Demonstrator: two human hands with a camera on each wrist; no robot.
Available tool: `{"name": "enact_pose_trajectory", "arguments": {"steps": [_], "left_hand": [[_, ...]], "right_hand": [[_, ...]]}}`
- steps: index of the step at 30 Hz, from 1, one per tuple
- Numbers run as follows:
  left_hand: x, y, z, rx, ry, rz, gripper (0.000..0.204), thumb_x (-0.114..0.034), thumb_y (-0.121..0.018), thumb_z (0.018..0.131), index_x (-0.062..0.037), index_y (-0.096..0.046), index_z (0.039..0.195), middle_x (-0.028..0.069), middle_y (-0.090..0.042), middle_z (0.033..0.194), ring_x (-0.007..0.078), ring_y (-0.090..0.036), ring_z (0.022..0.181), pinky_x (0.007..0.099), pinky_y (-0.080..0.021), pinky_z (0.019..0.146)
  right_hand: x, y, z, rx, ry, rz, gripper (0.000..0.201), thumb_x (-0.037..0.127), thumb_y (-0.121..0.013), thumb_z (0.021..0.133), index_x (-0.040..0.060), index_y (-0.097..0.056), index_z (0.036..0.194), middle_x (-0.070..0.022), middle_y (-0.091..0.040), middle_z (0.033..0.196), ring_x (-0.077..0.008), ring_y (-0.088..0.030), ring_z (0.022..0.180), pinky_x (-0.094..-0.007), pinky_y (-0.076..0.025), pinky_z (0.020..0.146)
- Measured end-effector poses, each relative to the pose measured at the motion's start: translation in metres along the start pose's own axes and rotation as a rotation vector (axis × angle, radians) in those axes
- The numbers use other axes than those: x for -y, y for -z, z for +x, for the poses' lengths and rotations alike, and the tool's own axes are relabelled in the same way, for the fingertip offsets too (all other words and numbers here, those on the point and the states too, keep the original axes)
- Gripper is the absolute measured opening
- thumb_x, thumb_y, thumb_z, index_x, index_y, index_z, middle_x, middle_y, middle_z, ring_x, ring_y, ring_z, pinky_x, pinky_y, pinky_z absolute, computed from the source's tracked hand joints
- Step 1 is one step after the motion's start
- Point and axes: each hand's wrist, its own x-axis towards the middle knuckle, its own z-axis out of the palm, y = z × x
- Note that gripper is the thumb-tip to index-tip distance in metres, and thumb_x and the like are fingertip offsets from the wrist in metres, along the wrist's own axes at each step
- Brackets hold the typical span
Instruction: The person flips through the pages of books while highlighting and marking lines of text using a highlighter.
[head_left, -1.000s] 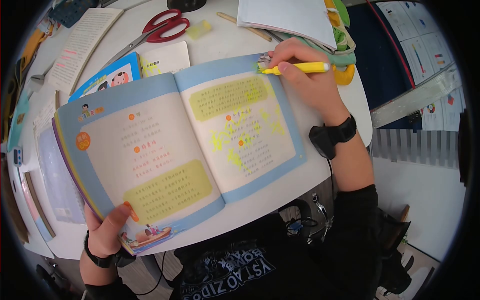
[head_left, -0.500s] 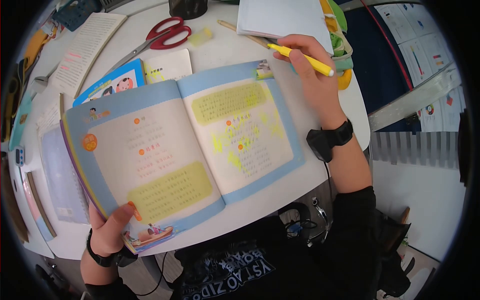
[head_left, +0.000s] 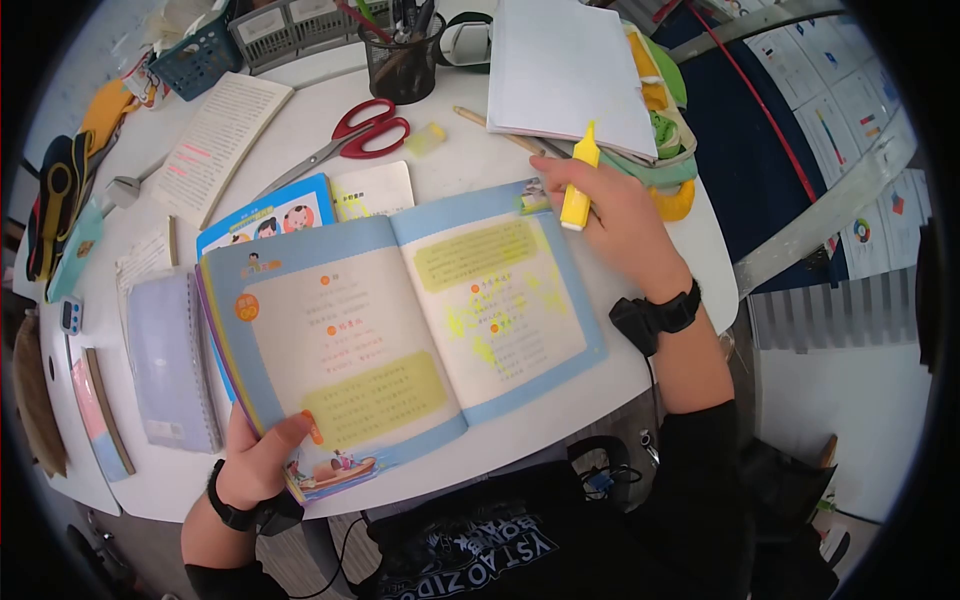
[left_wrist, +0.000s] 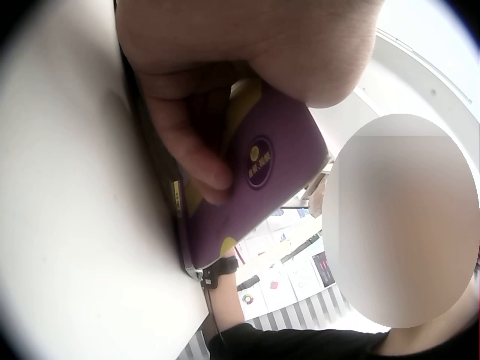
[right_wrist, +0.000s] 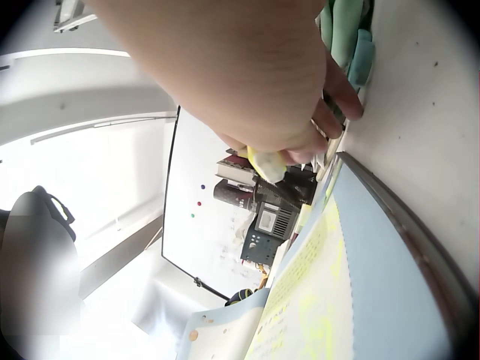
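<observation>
An open book with blue page borders and yellow highlighter marks on its right page lies tilted across the table front. My left hand grips its lower left corner, thumb on the page; in the left wrist view, fingers of the left hand curl against the purple cover. My right hand holds a yellow highlighter, its tip pointing up and away from the page, just beside the book's upper right corner. The right wrist view shows the highlighter's end beneath the right hand.
Red-handled scissors, an eraser and a blue book lie beyond the open book. A pen holder stands at the back, beside white paper. A spiral notebook and another book are on the left.
The right hand has drawn away from the page corner, and the highlighter has turned from sideways to tip-up. The head view has shifted, showing more of the table's back. The left hand keeps its grip.
</observation>
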Motion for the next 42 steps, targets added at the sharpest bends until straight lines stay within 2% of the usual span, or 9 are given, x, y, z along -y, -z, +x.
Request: {"name": "enact_pose_trajectory", "arguments": {"steps": [3,5,13,19,26,29,31,35,42], "left_hand": [[-0.002,0.003,-0.001,0.043,0.021,0.065,0.030,0.001,-0.055,0.097,0.0035,-0.060,0.126,0.0085,-0.071,0.107,0.0165,-0.065,0.098,0.0314,-0.050,0.088],[-0.003,0.000,-0.004,-0.007,0.029,0.095,0.033,0.002,-0.054,0.097,0.0037,-0.059,0.130,0.0090,-0.070,0.110,0.0166,-0.065,0.100,0.0313,-0.050,0.089],[-0.004,0.008,0.002,0.128,0.024,0.075,0.041,0.003,-0.053,0.097,0.0047,-0.054,0.138,0.0100,-0.068,0.122,0.0170,-0.063,0.111,0.0337,-0.050,0.097],[-0.002,0.010,0.001,0.140,0.025,0.044,0.043,0.003,-0.053,0.097,0.0042,-0.054,0.140,0.0116,-0.067,0.129,0.0181,-0.062,0.117,0.0349,-0.048,0.102],[-0.005,0.003,0.003,0.053,0.012,0.032,0.041,0.001,-0.053,0.097,0.0044,-0.055,0.138,0.0103,-0.069,0.123,0.0173,-0.063,0.113,0.0337,-0.049,0.099],[0.000,0.011,0.004,0.250,-0.035,0.114,0.039,0.001,-0.053,0.097,0.0045,-0.057,0.135,0.0094,-0.070,0.119,0.0172,-0.064,0.109,0.0331,-0.050,0.097],[-0.008,-0.005,0.000,0.049,-0.006,0.010,0.037,0.000,-0.053,0.097,0.0045,-0.058,0.134,0.0091,-0.071,0.116,0.0172,-0.065,0.107,0.0327,-0.051,0.095],[-0.006,-0.002,0.000,0.020,0.014,0.037,0.035,-0.001,-0.054,0.097,0.0035,-0.059,0.131,0.0085,-0.071,0.110,0.0166,-0.065,0.104,0.0325,-0.050,0.094],[-0.006,-0.003,0.000,0.080,0.001,0.062,0.027,-0.003,-0.054,0.100,0.0025,-0.061,0.126,0.0073,-0.070,0.104,0.0149,-0.063,0.097,0.0325,-0.050,0.088]], "right_hand": [[0.011,0.001,-0.003,0.172,-0.026,0.014,0.021,0.000,-0.067,0.091,0.0058,-0.069,0.111,-0.0113,-0.077,0.120,-0.0308,-0.074,0.099,-0.0342,-0.057,0.085],[0.009,-0.001,-0.003,0.113,-0.030,-0.045,0.037,0.003,-0.069,0.088,0.0103,-0.072,0.124,-0.0097,-0.073,0.095,-0.0310,-0.071,0.087,-0.0386,-0.056,0.077],[0.016,-0.004,-0.009,0.108,0.056,-0.202,0.035,0.003,-0.068,0.088,0.0128,-0.073,0.121,-0.0120,-0.074,0.092,-0.0340,-0.070,0.078,-0.0414,-0.054,0.067],[0.023,0.001,-0.011,0.198,-0.018,-0.262,0.041,-0.003,-0.066,0.087,0.0081,-0.072,0.126,-0.0072,-0.071,0.089,-0.0292,-0.069,0.082,-0.0360,-0.054,0.076],[0.023,0.000,-0.011,0.125,0.084,-0.243,0.023,0.004,-0.069,0.088,0.0109,-0.071,0.110,-0.0148,-0.071,0.086,-0.0352,-0.070,0.081,-0.0434,-0.054,0.068],[0.019,-0.002,-0.014,0.137,0.083,-0.222,0.022,0.005,-0.069,0.088,0.0109,-0.071,0.109,-0.0146,-0.072,0.089,-0.0350,-0.070,0.081,-0.0440,-0.054,0.068],[0.018,-0.005,-0.012,0.061,0.158,-0.196,0.021,0.005,-0.069,0.087,0.0109,-0.071,0.108,-0.0146,-0.072,0.093,-0.0341,-0.071,0.083,-0.0439,-0.054,0.068],[0.015,-0.003,-0.010,0.021,0.237,-0.210,0.017,0.008,-0.071,0.089,0.0108,-0.070,0.106,-0.0117,-0.071,0.090,-0.0339,-0.069,0.081,-0.0407,-0.054,0.069],[0.013,0.021,-0.015,0.132,-0.026,0.467,0.035,0.035,-0.080,0.093,0.0078,-0.059,0.095,-0.0096,-0.071,0.088,-0.0212,-0.068,0.089,-0.0373,-0.054,0.081]]}}
